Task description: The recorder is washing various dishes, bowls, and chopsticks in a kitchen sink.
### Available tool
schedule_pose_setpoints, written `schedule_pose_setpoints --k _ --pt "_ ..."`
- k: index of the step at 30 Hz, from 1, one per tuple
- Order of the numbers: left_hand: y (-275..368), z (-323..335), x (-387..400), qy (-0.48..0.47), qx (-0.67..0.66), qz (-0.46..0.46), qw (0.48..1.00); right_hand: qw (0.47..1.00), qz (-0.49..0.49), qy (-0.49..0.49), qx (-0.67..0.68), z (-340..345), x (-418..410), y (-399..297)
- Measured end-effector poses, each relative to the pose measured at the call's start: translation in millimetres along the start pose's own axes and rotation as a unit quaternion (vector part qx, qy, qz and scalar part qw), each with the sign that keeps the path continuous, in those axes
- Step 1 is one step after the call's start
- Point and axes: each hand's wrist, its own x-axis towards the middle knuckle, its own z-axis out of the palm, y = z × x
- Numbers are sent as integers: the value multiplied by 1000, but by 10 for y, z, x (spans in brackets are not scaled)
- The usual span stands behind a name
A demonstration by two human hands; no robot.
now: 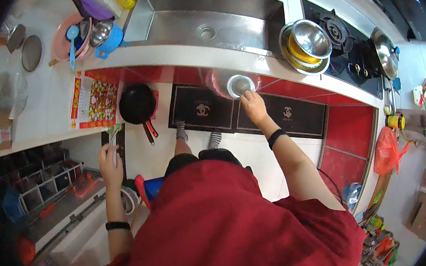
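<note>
My right hand pinches the near edge of a round, see-through container with a pale inner ring. It is held in front of the counter's edge, above the dark floor mats. My left hand is at the left, by the corner of the side counter. A thin pale object lies at its fingertips; whether the fingers grip it is unclear. Between my hands and further left, a black frying pan has its red-and-black handle toward me; a second handle shows beside it.
A steel sink is set in the counter ahead. Stacked metal bowls stand beside the gas stove, which carries a lidded wok. At the left are a blue colander, a pink basin and a printed sheet.
</note>
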Motion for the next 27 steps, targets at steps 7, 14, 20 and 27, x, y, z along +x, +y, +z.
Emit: schedule_pose_setpoints --k 7,14,20,27 --pt "449 157 637 42 -83 51 994 987 71 107 98 -489 239 3" --pt "1315 765 1819 -147 -488 -72 858 715 381 101 577 -903 898 290" --pt "2167 1147 3110 -317 -539 -102 774 536 463 97 699 -637 1737 549" --pt "2301 1595 4218 -357 -560 -113 739 556 474 34 683 -375 2753 885"
